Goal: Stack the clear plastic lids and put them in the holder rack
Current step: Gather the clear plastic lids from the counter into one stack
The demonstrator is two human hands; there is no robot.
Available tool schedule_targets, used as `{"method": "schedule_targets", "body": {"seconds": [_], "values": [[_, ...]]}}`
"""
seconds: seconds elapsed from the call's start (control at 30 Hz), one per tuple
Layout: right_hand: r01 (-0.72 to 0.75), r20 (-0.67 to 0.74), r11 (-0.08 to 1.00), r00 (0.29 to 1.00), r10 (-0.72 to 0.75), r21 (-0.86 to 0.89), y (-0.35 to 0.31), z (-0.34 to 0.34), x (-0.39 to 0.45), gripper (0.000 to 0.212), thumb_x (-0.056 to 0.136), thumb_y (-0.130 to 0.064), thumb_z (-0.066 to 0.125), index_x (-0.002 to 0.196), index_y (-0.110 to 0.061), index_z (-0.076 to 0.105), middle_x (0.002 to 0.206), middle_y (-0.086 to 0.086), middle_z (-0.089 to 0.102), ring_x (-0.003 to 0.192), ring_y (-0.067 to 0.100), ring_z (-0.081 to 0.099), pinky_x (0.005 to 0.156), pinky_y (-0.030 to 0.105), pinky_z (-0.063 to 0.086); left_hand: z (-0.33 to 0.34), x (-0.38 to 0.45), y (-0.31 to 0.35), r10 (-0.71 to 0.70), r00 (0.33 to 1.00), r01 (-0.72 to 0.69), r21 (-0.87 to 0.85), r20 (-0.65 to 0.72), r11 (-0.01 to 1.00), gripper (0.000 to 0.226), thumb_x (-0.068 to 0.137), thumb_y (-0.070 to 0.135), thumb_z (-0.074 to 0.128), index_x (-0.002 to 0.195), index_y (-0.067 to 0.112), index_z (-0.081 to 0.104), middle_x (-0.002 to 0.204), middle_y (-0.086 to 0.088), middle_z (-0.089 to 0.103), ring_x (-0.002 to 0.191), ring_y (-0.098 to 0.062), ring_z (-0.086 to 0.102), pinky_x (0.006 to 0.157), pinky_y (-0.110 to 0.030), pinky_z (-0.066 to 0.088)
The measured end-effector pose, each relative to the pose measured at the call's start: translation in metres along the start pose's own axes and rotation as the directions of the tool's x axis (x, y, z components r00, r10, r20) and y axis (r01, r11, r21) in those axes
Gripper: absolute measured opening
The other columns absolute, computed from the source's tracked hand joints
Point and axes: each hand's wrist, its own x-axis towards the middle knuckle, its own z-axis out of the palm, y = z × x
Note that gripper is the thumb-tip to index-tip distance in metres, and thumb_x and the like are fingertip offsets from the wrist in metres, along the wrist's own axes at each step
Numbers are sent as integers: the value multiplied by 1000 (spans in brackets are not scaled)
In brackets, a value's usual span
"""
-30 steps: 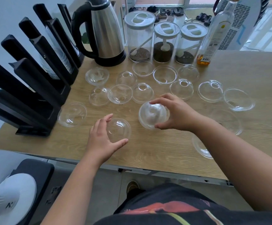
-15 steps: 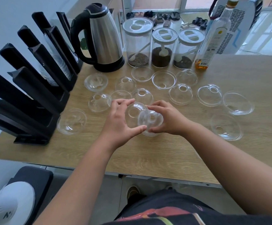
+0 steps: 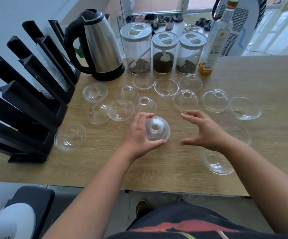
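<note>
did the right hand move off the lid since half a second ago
Yes. The right hand has let go and pulled rightward, away from the kettle side; the left hand alone holds the stacked lids.

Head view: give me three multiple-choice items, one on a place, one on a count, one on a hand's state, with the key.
1. Where does the holder rack stand?
A. left side of table
B. right side
C. on the floor

2. How many lidded jars stand beside the kettle?
A. two
B. three
C. five

3. What does the right hand hold?
A. a bottle
B. a lid
C. nothing

Key: 1 A, the rack sits at the left edge. 2 B, three in a row. 3 C, its fingers are spread, while the left hand grips the stacked lids.
</note>
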Motion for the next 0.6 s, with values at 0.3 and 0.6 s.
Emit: {"method": "schedule_targets", "body": {"seconds": [0.3, 0.6], "values": [[-33, 268, 983, 960, 82, -181, -3, -18, -31, 99, 60, -53, 84, 145, -43, 34, 150, -9, 33, 139, 13, 24, 111, 29, 23, 10, -1, -7, -38, 998, 37, 26, 41, 999, 87, 62, 39, 88, 135, 23, 44, 134, 8, 40, 117, -2, 39, 98, -16, 29], [182, 447, 745, 878, 171, -642, -6, -15, -54, 120, 60, -44, 87, 150, -46, 8, 162, 2, 3, 147, 30, 5, 118, 43, 11, 22, -4, -2, -32, 999, 32, -6, 4, 999, 86, 63, 38, 89, 136, 27, 44, 136, 9, 41, 121, -4, 39, 100, -21, 32]]}}
